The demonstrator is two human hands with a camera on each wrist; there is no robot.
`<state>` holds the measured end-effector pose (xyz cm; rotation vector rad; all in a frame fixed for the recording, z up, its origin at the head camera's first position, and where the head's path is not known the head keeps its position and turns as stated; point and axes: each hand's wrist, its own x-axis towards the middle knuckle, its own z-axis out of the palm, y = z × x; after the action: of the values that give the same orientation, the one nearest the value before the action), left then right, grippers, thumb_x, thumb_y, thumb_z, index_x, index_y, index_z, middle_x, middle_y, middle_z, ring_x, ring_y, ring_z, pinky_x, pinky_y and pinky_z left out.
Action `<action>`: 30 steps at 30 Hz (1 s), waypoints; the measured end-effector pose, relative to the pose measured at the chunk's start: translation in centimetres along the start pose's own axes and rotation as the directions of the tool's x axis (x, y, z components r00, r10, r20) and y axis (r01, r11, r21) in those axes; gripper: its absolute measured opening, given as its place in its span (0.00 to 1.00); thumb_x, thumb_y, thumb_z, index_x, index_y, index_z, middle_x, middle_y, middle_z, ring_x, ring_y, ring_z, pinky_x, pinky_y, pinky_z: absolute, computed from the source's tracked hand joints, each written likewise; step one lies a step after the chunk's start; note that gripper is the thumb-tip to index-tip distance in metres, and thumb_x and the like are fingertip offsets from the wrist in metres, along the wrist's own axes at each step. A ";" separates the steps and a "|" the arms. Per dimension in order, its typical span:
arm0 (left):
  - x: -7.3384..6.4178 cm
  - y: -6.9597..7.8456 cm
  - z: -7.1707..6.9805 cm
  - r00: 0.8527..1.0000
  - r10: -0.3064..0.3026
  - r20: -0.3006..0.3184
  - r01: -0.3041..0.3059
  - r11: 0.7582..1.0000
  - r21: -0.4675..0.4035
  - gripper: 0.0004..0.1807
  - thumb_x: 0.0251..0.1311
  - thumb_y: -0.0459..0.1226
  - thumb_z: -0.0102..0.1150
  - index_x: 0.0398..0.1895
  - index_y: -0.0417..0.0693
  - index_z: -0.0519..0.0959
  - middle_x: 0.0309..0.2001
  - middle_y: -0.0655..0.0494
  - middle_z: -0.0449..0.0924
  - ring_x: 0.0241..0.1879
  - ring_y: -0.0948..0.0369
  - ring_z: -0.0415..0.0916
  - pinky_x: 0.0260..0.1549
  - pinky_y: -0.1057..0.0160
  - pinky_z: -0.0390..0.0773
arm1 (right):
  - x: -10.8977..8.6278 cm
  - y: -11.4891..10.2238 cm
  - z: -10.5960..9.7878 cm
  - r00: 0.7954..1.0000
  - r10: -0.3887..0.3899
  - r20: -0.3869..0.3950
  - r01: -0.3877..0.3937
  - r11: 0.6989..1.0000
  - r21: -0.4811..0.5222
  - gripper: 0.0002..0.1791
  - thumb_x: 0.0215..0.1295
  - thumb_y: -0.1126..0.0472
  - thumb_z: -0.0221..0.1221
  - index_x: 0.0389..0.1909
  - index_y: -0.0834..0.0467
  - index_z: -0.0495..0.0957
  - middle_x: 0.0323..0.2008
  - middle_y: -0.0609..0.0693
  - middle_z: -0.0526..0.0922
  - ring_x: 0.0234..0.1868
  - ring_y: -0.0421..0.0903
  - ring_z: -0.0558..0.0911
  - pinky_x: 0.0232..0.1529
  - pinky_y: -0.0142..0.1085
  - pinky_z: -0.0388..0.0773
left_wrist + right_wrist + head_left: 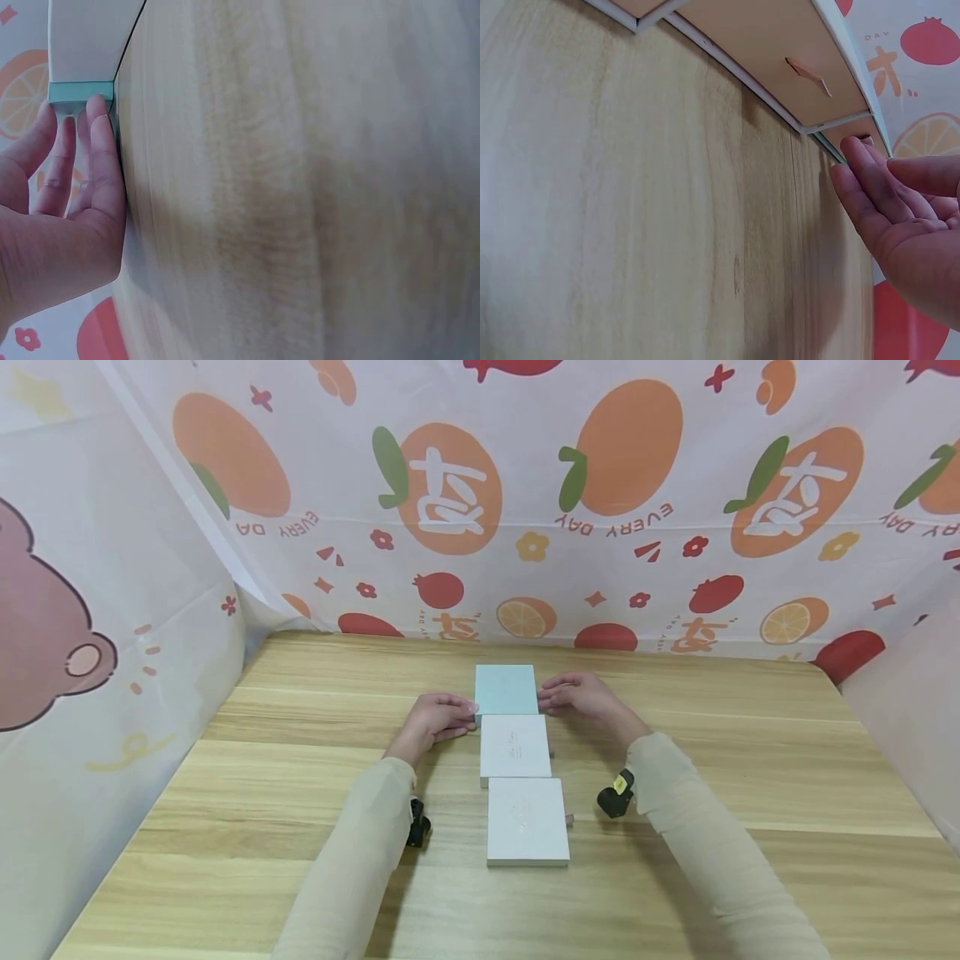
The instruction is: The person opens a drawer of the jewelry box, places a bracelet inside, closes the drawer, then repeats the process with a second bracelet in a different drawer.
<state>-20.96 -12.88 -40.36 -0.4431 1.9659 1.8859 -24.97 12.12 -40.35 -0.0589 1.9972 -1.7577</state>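
Three flat boxes stand in a column in the head view: a light blue box farthest away, a white box in the middle and another white box nearest. My left hand is at the light blue box's left side. In the left wrist view, its nearly straight fingertips touch the teal end of that box. On the opposite side, my right hand has its extended fingers right at the box's right edge. The right wrist view shows those fingers partly covering that end.
Small ribbon tabs stick out from the boxes' right sides. The boxes lie on a wood-grain table, with a fruit-patterned cloth hanging along its back edge. Each wrist carries a small black camera.
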 end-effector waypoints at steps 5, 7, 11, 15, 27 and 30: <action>-0.2 0.1 0.0 1.000 0.007 -0.007 -0.007 1.000 0.003 0.11 0.57 0.30 0.59 0.42 0.33 0.76 0.34 0.47 0.82 0.30 0.59 0.80 0.35 0.64 0.80 | -0.2 -0.1 -0.3 1.000 -0.018 0.022 0.018 1.000 0.015 0.17 0.64 0.75 0.47 0.54 0.74 0.66 0.50 0.67 0.75 0.47 0.53 0.79 0.50 0.45 0.75; -0.2 0.1 0.0 1.000 0.010 -0.009 -0.010 1.000 0.007 0.11 0.57 0.30 0.59 0.42 0.33 0.76 0.34 0.47 0.82 0.30 0.59 0.80 0.35 0.64 0.81 | -0.3 0.0 -0.4 0.999 -0.023 0.025 0.023 1.000 0.021 0.17 0.65 0.75 0.47 0.54 0.74 0.66 0.50 0.67 0.75 0.47 0.53 0.79 0.50 0.45 0.75; -0.2 0.1 0.1 1.000 0.005 -0.019 -0.005 1.000 0.012 0.11 0.56 0.30 0.60 0.42 0.34 0.76 0.33 0.48 0.82 0.30 0.60 0.80 0.35 0.64 0.81 | -0.5 0.0 -0.6 0.999 -0.027 0.033 0.026 0.999 0.044 0.17 0.65 0.74 0.47 0.54 0.74 0.65 0.49 0.67 0.75 0.47 0.52 0.79 0.50 0.45 0.75; -0.3 0.0 0.1 1.000 0.010 -0.019 -0.010 1.000 0.020 0.11 0.57 0.30 0.59 0.42 0.33 0.76 0.33 0.48 0.82 0.30 0.60 0.80 0.34 0.64 0.81 | -0.7 0.0 -0.8 0.999 -0.022 0.034 0.020 0.999 0.050 0.17 0.66 0.73 0.48 0.54 0.75 0.65 0.48 0.66 0.76 0.47 0.52 0.79 0.50 0.45 0.75; -0.2 0.0 0.2 0.999 0.032 -0.023 -0.031 0.999 0.039 0.10 0.57 0.30 0.59 0.41 0.32 0.76 0.32 0.48 0.82 0.28 0.60 0.80 0.31 0.66 0.81 | -1.5 -0.4 -1.3 1.000 -0.012 0.005 0.011 0.999 0.030 0.18 0.64 0.70 0.52 0.53 0.75 0.67 0.42 0.64 0.80 0.41 0.52 0.81 0.49 0.46 0.75; -0.4 0.1 0.3 0.999 0.037 -0.025 -0.036 0.998 0.048 0.10 0.57 0.30 0.59 0.41 0.32 0.76 0.31 0.48 0.81 0.28 0.60 0.80 0.31 0.66 0.81 | -1.7 -0.4 -1.5 1.000 -0.009 0.001 0.009 0.999 0.041 0.19 0.64 0.70 0.52 0.54 0.75 0.66 0.40 0.63 0.81 0.41 0.53 0.81 0.49 0.47 0.75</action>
<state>-20.63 -12.55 -40.13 -0.4233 2.0449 1.8594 -24.13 14.01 -39.29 -0.0549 1.9623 -1.8032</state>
